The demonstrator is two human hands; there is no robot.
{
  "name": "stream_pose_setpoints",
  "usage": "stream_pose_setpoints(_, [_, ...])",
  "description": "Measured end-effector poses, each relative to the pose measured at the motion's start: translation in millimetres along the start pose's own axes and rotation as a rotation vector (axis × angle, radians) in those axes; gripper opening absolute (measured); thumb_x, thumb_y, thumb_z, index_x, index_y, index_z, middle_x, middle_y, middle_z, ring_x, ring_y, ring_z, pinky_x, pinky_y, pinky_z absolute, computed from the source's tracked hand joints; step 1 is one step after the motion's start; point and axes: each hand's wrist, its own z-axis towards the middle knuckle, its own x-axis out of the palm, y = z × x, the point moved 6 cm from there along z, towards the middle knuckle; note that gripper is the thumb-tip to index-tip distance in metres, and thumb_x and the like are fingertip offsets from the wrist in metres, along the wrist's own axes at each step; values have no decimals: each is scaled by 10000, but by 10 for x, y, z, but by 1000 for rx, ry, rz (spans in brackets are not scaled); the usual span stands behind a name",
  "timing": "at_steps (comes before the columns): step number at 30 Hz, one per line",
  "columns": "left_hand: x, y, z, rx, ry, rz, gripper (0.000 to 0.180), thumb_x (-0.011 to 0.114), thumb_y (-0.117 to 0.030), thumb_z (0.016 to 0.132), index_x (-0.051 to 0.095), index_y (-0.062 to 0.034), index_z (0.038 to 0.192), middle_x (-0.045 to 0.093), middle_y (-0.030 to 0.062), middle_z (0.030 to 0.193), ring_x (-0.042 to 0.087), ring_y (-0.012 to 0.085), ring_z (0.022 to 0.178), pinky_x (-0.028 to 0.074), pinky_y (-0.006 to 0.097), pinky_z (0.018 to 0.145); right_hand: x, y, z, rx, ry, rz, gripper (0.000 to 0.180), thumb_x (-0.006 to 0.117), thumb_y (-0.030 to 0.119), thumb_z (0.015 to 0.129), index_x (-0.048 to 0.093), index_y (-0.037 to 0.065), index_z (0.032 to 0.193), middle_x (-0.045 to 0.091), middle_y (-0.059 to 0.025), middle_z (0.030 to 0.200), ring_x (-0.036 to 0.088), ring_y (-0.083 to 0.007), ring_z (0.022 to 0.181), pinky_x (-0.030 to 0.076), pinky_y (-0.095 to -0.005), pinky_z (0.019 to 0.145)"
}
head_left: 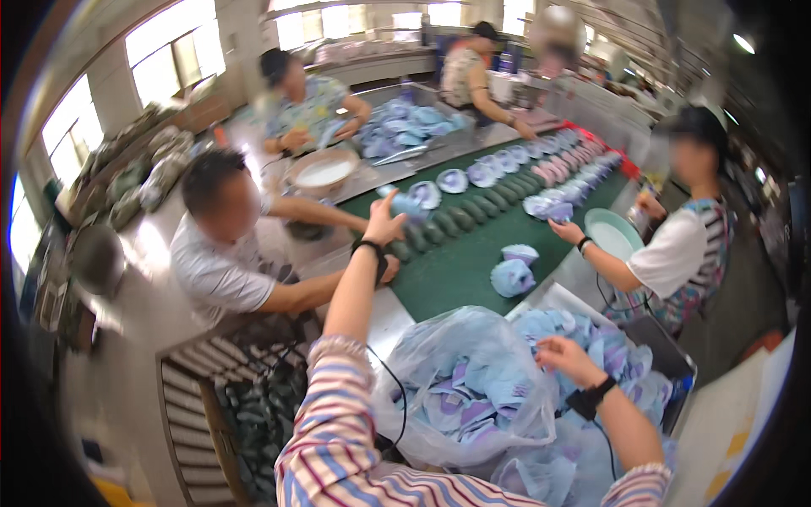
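Note:
My left hand (384, 221) reaches over the near end of the green conveyor belt (439, 286), its fingers and thumb around a light blue fabric piece (405, 205), which looks like a shoe upper. Just beyond it runs a row of dark green, rounded shoe lasts (460, 218). My right hand (573, 360) hovers, fingers loosely bent and apart, above a box heaped with light blue and purple uppers (612, 346). Beside it, a clear plastic bag (405, 355) is full of similar pieces. Two blue uppers (513, 275) lie together on the belt's right side.
A co-worker (224, 228) on the left stretches both arms to the belt by my left hand. Another (688, 228) works on the right near a pale green bowl (612, 234). Two more stand farther off. A slatted crate (198, 422) of dark lasts is at lower left.

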Motion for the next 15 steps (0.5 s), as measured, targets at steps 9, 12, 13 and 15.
stream_pose_setpoints(9, [1835,-817,-2854,548,1248,312,503,613,-229,785,439,-101,1239,598,153,1048,596,304,934,466,393,815,1155,-408,-219,-264,372,-715,552,670,301,781,484,59,1241,500,-192,1249,478,-311,1173,413,-393,933])
stream_pose_setpoints(12, [1628,-659,-3703,847,1068,807,731,778,-272,602,442,-58,1216,516,159,1171,506,312,1098,467,416,856,792,-574,-90,-37,332,-1371,721,680,420,730,431,41,1291,273,-234,1421,240,-426,1314,270,-516,1047])
stream_pose_setpoints(13, [1715,-371,-3798,613,1129,721,707,770,-273,599,462,-57,1197,533,150,1124,507,306,1072,474,423,828,570,-572,-61,52,207,-1294,758,682,442,716,417,41,1303,272,-257,1416,243,-439,1309,267,-506,1053])
stream_pose_setpoints(15, [1597,249,-3952,418,1077,571,544,657,-186,707,455,-30,1188,547,162,1055,546,329,961,477,421,798,179,-580,-35,170,208,-1098,895,697,521,675,365,15,1334,292,-293,1392,271,-429,1299,256,-438,1074])
